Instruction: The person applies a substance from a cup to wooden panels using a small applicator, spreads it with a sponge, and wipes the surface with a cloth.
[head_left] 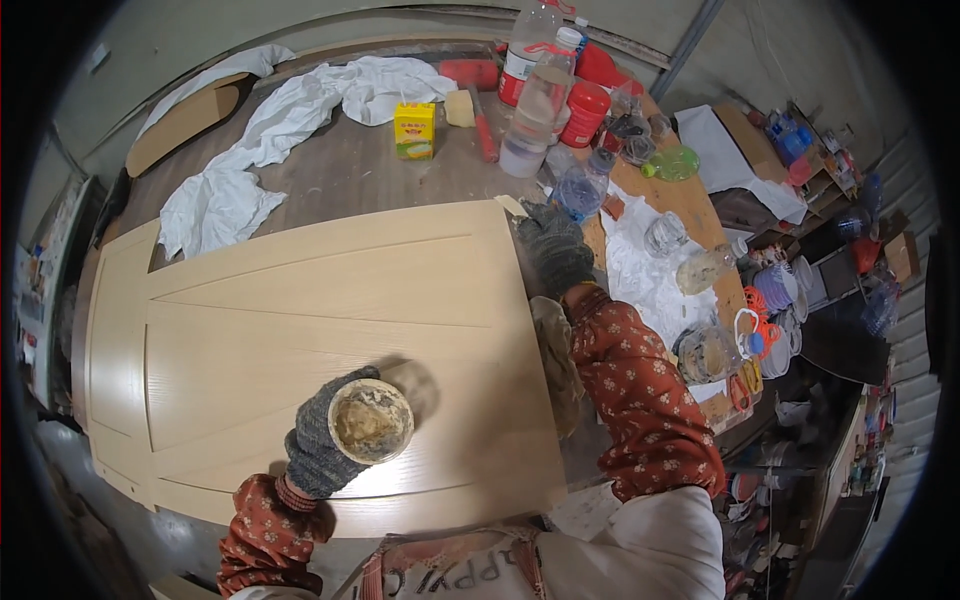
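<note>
My left hand [322, 440], in a dark grey knit glove, is wrapped round a small round cup [371, 422]. Smeared beige paste lies inside the cup, which is above the lower middle of a pale wood-grain door panel [420, 300] with grooved lines. At the panel's far right corner is my right hand [556, 245], gloved the same way. Its fingers are closed at a small pale flat piece [510, 206], seen only in part. A crumpled beige cloth [556, 360] hangs beside the panel's right edge, next to my right forearm.
Beyond the panel lie a white cloth [300, 110], a yellow box [414, 130], a red-handled tool [484, 125] and a tall clear bottle [540, 100]. Along the right are a red-lidded jar [585, 112], several bottles, a paste-smeared jar [705, 355] and orange-handled scissors [738, 392].
</note>
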